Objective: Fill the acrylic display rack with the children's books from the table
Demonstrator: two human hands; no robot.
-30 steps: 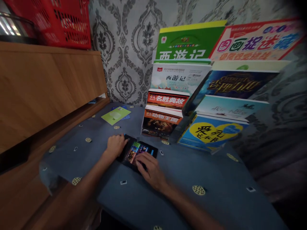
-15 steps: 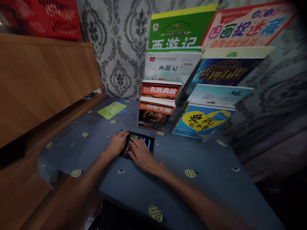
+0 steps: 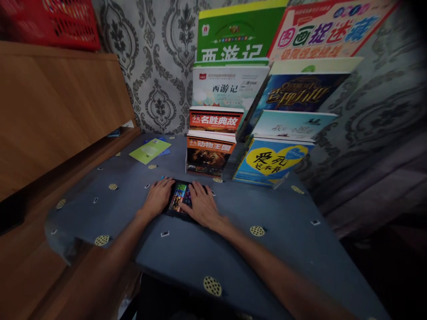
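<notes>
A small black tablet (image 3: 179, 198) with a lit, colourful screen lies on the cloth-covered table. Along its left edge my left hand (image 3: 158, 196) is closed on the frame, fingertips near the top corner and thumb out of sight. My right hand (image 3: 203, 205) rests over the right part of the tablet with fingers stretched and apart. Its thumb reaches onto the screen, and the hand covers much of the right side. Between the two hands, colourful picture tiles show on the screen.
Book racks behind the tablet hold several books, among them an orange lion book (image 3: 209, 156) and a blue book with a yellow heart (image 3: 271, 161). A green booklet (image 3: 150, 150) lies at the back left. Beside the table stands a wooden cabinet (image 3: 63, 111) bearing a red basket (image 3: 71, 22).
My right hand has shifted from the middle of the screen to its right side, uncovering more picture tiles. My left hand stays at the left edge. The whole view has shifted slightly.
</notes>
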